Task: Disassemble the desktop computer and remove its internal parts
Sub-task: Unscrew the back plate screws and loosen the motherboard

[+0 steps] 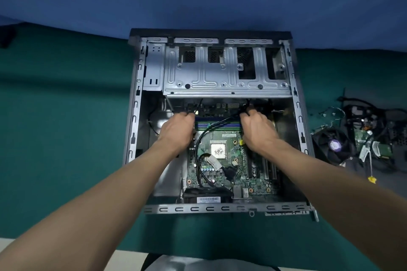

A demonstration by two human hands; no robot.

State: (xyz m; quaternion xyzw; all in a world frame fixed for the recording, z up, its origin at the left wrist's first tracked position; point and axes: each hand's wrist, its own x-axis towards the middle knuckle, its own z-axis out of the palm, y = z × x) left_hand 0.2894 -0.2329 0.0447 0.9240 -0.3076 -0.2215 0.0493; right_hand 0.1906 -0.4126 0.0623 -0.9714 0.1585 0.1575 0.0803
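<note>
I am looking down into the computer case (141,116), which is lying open on its side on the green tabletop (66,116). The metal drive cage (220,72) is filling the far end of the case. The motherboard (220,174) is sitting flat in the near half, with the bare processor (218,150) showing in its socket.

I am reaching both arms into the case, to the board's far edge just under the lip of the drive cage. My left hand (176,127) is sitting at the far left corner of the board, its fingers (187,115) curling down at a row of connectors. The fingertips are lying hidden behind the knuckles, so I cannot tell whether they are gripping anything.

My right hand (258,130) is sitting at the far right corner, its fingers (246,114) pinching the end of a black cable (207,130). That cable is arcing across the memory slots (220,126) and looping down over the board.

Off to the right, well apart from the case, a cooler fan (331,146) is lying on the tabletop beside a tangle of loose wiring (370,116).
</note>
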